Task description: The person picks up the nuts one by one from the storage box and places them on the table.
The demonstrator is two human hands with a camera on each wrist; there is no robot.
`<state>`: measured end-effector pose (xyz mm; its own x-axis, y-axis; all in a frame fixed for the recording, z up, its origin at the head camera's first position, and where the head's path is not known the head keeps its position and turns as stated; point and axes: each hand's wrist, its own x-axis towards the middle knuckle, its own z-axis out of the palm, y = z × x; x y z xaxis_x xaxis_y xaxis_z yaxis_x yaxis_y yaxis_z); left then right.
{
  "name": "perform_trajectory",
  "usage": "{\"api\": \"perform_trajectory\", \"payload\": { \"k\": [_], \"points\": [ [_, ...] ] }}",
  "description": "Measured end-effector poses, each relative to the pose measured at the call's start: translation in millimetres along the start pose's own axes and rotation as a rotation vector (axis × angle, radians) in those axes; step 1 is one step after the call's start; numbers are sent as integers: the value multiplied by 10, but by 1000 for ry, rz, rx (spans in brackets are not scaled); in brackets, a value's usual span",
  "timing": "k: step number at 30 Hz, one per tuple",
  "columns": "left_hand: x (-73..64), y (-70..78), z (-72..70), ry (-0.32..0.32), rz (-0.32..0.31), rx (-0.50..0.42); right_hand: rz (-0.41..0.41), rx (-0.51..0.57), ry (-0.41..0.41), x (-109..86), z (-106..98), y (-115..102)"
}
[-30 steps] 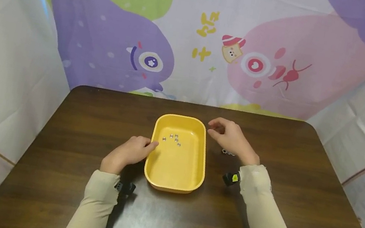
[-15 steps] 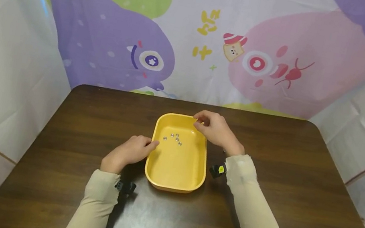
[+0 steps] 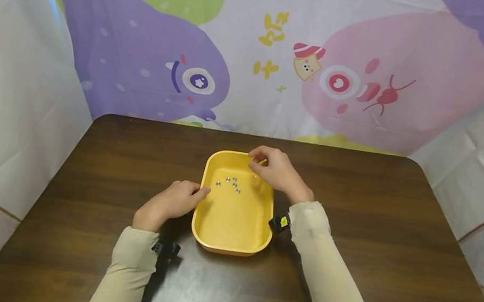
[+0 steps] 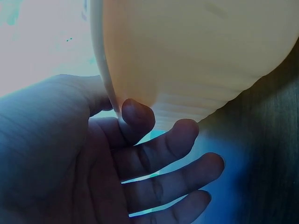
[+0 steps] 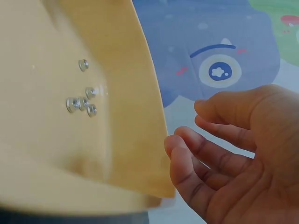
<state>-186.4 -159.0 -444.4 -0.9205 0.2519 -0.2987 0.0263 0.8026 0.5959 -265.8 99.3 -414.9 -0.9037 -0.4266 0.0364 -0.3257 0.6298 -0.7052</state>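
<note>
A yellow tray [image 3: 232, 225] stands on the dark wooden table, with several small shiny metal nuts [image 3: 234, 185] lying on its floor. My left hand [image 3: 171, 200] grips the tray's left rim, thumb over the edge and index finger against the outer wall; its other fingers spread below in the left wrist view. Over the far right corner of the tray hovers my right hand [image 3: 278, 171]. In the right wrist view, the thumb and fingers of that hand [image 5: 229, 158] are loosely bent and apart, with nothing seen between them; the nuts [image 5: 83, 103] lie beyond.
The brown table [image 3: 381, 240] extends on both sides of the tray. A cartoon-printed cloth [image 3: 259, 105] hangs behind its far edge. Each wrist wears a small black camera, and the right one [image 3: 279, 223] overlaps the tray's right rim in the head view.
My right hand has moved left from beside the tray to over its far right corner. The nuts seen earlier on the table are now hidden by that arm. My left hand stays on the rim.
</note>
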Motion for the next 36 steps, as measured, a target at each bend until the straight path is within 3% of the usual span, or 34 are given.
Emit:
{"api": "perform_trajectory", "payload": {
  "k": [20,30,36],
  "points": [
    [10,-7,-11,4,46,22,2,-36,-86,124,193,-70],
    [3,0,-12,-11,9,-2,-1,-39,-72,177,208,-72],
    [7,0,-2,-3,19,2,31,-51,-83,203,236,-82]
  ]
}}
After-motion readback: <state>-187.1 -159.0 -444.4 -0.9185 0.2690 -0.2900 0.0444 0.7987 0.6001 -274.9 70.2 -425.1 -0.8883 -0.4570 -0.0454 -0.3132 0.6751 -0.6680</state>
